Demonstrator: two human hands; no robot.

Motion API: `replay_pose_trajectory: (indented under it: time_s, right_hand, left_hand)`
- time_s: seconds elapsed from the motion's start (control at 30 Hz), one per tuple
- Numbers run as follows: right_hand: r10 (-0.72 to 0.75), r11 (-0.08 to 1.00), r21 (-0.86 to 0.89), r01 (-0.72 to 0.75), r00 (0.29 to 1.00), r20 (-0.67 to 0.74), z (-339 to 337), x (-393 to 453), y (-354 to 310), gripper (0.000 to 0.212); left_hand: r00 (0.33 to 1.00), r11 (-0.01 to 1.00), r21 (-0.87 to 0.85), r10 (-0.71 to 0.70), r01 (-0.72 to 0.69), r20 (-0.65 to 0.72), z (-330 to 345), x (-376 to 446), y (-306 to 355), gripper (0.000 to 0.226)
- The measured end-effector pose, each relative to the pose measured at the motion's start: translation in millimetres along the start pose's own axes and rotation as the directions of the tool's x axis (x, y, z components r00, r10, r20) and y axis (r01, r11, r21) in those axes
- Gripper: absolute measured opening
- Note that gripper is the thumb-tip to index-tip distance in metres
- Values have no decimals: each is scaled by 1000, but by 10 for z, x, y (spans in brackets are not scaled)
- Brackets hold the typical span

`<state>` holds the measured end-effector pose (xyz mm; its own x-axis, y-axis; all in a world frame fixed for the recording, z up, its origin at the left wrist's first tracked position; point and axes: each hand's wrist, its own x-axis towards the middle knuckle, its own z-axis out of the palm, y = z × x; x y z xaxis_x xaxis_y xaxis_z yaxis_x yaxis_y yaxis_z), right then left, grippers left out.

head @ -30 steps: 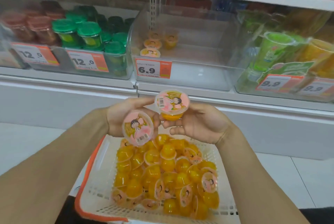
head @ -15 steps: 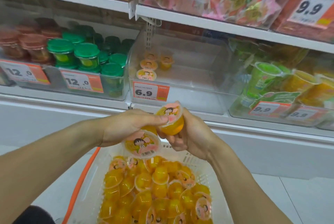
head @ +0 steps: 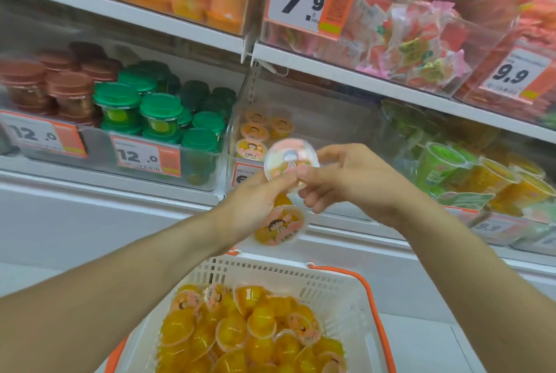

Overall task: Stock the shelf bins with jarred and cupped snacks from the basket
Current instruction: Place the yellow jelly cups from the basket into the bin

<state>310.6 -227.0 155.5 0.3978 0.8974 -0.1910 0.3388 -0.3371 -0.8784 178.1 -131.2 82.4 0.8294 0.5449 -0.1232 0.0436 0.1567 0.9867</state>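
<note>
White basket point(head: 340, 288) nearest holds many yellow jelly cups point(head: 240, 333). Above it, left hand point(head: 258, 201) grips 1 lower cup point(head: 281, 226); right hand point(head: 346, 181) pinches a raised cup point(head: 291, 160), just before the clear shelf bin point(head: 316, 120) holding 4 cups.

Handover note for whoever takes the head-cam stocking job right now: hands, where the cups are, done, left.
Left hand: holds a lower jelly cup, lid facing the camera, and its fingertips also touch the upper cup.
Right hand: pinches the upper jelly cup, raised in front of the clear middle bin.
Done: about four same-type cups already sit at the bin's left side; most of the bin is bare.
Left: place both held cups in that bin, then keep unloading the white basket, which holds a pile of yellow cups.
</note>
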Motion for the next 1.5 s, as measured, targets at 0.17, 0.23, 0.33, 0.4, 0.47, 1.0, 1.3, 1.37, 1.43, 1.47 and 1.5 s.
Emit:
replay_pose_trajectory:
  time_s: [0.17,0.23,0.33,0.4,0.47,1.0,1.3,1.37,1.43,1.47,1.5]
  right_hand:
    - [133,954,273,-123,991,-19,-176,549,-12,16]
    - [225,927,322,-194,972,-63,-310,905,39,12]
    - [346,911,264,-315,935,-78,-350,1385,243,16]
    - [414,896,203,-394,908,-67,-283,1607,417,24]
    - [458,873,216,-438,888,-49,-205,1744,550,27]
    - [464,853,339,-396,874,-146,-56,2155,677,22]
    - [-55,998,-9,55,974,-220,-152,1257,256,31]
    - [-136,989,60,136,991,0,-101,851,143,36]
    - [-194,980,81,184,971,140,-66,552,101,38]
    - [-212,977,67,204,964,161,-44,462,101,38]
    - [-223,975,58,216,963,154,-21,407,116,38]
  left_hand:
    - [989,945,-328,-50,2,-138,-187,110,54,37]
    - [991,912,-410,-66,13,-115,-265,133,70,24]
    - [986,906,-422,-98,31,-137,-312,122,50,30]
    - [986,906,-423,-78,9,-148,-308,123,30,29]
    - [988,898,-440,-54,-17,-148,-299,128,28,27]
    - [997,828,-557,38,-71,-70,-307,100,94,36]
    - [972,902,-422,-9,-93,-233,-326,131,89,33]
    - [975,934,-329,69,-137,-210,-332,122,72,33]
    - [971,962,-201,144,-182,-192,-314,91,63,36]
    - [966,967,-154,170,-201,-195,-296,73,59,39]
    - [961,970,-119,185,-213,-208,-274,59,56,39]
